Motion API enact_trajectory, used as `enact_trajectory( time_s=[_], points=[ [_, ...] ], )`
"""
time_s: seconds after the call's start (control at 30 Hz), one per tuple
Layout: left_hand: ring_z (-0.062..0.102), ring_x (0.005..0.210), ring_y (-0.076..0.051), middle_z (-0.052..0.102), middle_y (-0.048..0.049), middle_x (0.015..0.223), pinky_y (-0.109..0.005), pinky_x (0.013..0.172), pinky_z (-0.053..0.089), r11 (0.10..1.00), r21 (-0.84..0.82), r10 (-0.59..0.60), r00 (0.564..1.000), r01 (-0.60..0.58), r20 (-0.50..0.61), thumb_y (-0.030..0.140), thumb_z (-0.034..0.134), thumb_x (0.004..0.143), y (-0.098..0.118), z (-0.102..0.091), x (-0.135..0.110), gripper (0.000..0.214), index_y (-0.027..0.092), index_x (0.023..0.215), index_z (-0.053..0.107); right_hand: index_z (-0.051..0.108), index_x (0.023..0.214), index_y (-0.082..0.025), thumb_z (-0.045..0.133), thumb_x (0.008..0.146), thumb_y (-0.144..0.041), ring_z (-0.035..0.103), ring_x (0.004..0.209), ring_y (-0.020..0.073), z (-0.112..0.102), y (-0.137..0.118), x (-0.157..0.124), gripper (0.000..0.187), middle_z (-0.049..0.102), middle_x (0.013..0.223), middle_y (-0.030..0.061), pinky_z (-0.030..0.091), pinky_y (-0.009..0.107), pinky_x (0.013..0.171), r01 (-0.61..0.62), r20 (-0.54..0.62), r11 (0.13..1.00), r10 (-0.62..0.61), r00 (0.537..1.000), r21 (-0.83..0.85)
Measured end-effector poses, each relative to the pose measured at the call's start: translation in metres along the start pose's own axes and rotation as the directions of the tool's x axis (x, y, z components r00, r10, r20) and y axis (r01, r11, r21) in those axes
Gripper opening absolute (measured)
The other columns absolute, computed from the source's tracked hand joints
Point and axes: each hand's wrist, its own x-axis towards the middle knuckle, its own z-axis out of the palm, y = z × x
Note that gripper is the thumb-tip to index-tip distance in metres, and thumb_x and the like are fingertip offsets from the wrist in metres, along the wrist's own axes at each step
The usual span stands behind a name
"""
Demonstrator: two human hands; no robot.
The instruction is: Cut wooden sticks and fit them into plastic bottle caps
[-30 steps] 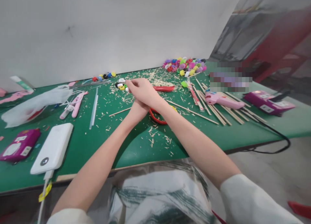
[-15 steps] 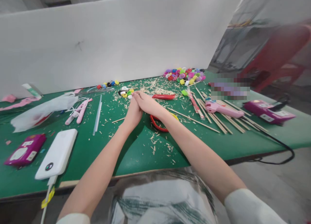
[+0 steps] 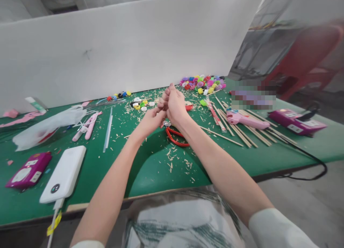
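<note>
Above the middle of the green table (image 3: 150, 176), my left hand (image 3: 153, 119) and my right hand (image 3: 175, 105) meet, touching at the fingers. My right hand points upward with its palm turned left; the left hand's loosely bent fingers lie against it. Nothing shows between them, though their inner sides are partly hidden. Just below sits a pair of scissors with red handles (image 3: 177, 137), partly covered by my right wrist. A red handle (image 3: 189, 107) peeks out behind the right hand. Small white, yellow and black caps (image 3: 141, 104) lie beyond my left hand, among wood shavings (image 3: 172, 158).
Right: thin wooden sticks (image 3: 236, 133), a pink glue gun (image 3: 247, 121) with a black cord, a purple box (image 3: 297, 122). Colourful caps (image 3: 202, 84) are heaped by the white partition (image 3: 120, 51). Left: a white power bank (image 3: 63, 173), a purple pack (image 3: 29, 170), a plastic bag (image 3: 51, 122), clear sticks (image 3: 108, 129).
My palms were pressed together with fingers straight; now they have come apart and the fingers bend. The right hand has moved right and up, uncovering white caps and the scissors' pivot.
</note>
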Motion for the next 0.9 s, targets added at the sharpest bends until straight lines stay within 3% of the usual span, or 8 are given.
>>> enact_trajectory(
  time_s=[0.13,0.27,0.37,0.43,0.53,0.67,0.77,0.9],
  points=[
    [0.018,0.044,-0.006,0.017,0.005,0.05,-0.025,0.045,0.028,0.97,-0.121,-0.171,0.948,0.209,0.268,0.019,0.041,0.076,0.023,-0.026,0.005,0.027,0.021,0.053,0.027,0.027,0.064,-0.024,0.041,0.089,-0.059,0.02,0.039,0.0069,0.016,-0.005,-0.005,0.045,0.017,0.049,-0.0105,0.024,0.022,0.038,-0.003,0.059,0.999,0.0,0.998,0.054],
    [0.031,0.046,-0.009,0.03,0.0021,0.051,-0.028,0.049,0.033,0.953,0.266,-0.212,0.949,0.147,0.235,0.025,0.043,0.076,0.052,-0.042,-0.001,0.023,0.021,0.055,0.036,0.028,0.064,-0.025,0.038,0.09,-0.058,0.022,0.04,0.0079,0.024,-0.01,0.002,0.044,0.017,0.051,-0.0096,0.023,0.023,0.04,0.057,0.05,0.996,-0.061,0.997,0.074],
    [0.048,0.057,-0.016,0.05,-0.0031,0.059,-0.031,0.057,0.039,0.643,0.757,-0.241,0.969,0.115,0.057,0.034,0.047,0.076,0.064,-0.036,-0.017,0.022,0.02,0.06,0.046,0.025,0.061,-0.025,0.035,0.091,-0.058,0.022,0.042,0.0095,0.002,-0.031,0.019,0.045,0.016,0.049,-0.009,0.024,0.026,0.042,0.135,-0.081,0.987,-0.129,0.988,0.083],
    [0.053,0.061,-0.019,0.058,-0.0064,0.067,-0.032,0.058,0.039,0.467,0.872,-0.299,0.954,0.146,0.0,0.034,0.042,0.08,0.061,-0.029,-0.025,0.022,0.019,0.065,0.051,0.022,0.06,-0.025,0.031,0.093,-0.056,0.018,0.042,0.0106,-0.022,-0.049,0.03,0.046,0.013,0.048,-0.0087,0.026,0.027,0.044,0.187,-0.212,0.976,-0.161,0.964,0.109],
    [0.058,0.071,-0.021,0.065,-0.0094,0.083,-0.033,0.063,0.043,0.486,0.864,-0.23,0.973,0.132,-0.019,0.033,0.034,0.086,0.038,-0.028,-0.013,0.026,0.018,0.089,0.055,0.024,0.06,-0.025,0.031,0.094,-0.055,0.016,0.043,0.0111,-0.048,-0.062,0.037,0.045,0.013,0.048,-0.0082,0.028,0.028,0.047,0.261,-0.258,0.962,-0.231,0.938,0.085],
    [0.054,0.107,-0.031,0.062,-0.0171,0.11,-0.04,0.085,0.044,0.464,0.865,0.025,0.974,0.19,-0.227,0.032,0.03,0.091,-0.011,-0.047,0.034,0.034,0.013,0.112,0.049,0.028,0.062,-0.025,0.037,0.09,-0.059,0.019,0.042,0.009,-0.047,-0.045,0.032,0.045,0.015,0.051,-0.009,0.027,0.026,0.045,0.272,-0.166,0.962,-0.267,0.949,0.012],
    [0.049,0.116,-0.034,0.058,-0.0199,0.118,-0.043,0.092,0.042,0.458,0.844,0.012,0.948,0.278,-0.318,0.035,0.029,0.092,-0.048,-0.064,0.056,0.04,0.011,0.12,0.044,0.032,0.064,-0.024,0.038,0.088,-0.061,0.023,0.042,0.0079,-0.039,-0.032,0.03,0.044,0.019,0.052,-0.009,0.029,0.024,0.045,0.276,-0.118,0.961,-0.277,0.954,-0.027],
    [0.044,0.122,-0.035,0.051,-0.0213,0.129,-0.044,0.101,0.035,0.399,0.862,-0.015,0.942,0.313,-0.335,0.034,0.03,0.091,-0.079,-0.076,0.058,0.042,0.009,0.121,0.044,0.032,0.064,-0.024,0.039,0.088,-0.06,0.024,0.042,0.0069,-0.038,-0.028,0.028,0.044,0.021,0.052,-0.0086,0.03,0.023,0.044,0.262,-0.098,0.964,-0.265,0.959,-0.036]
  ],
)
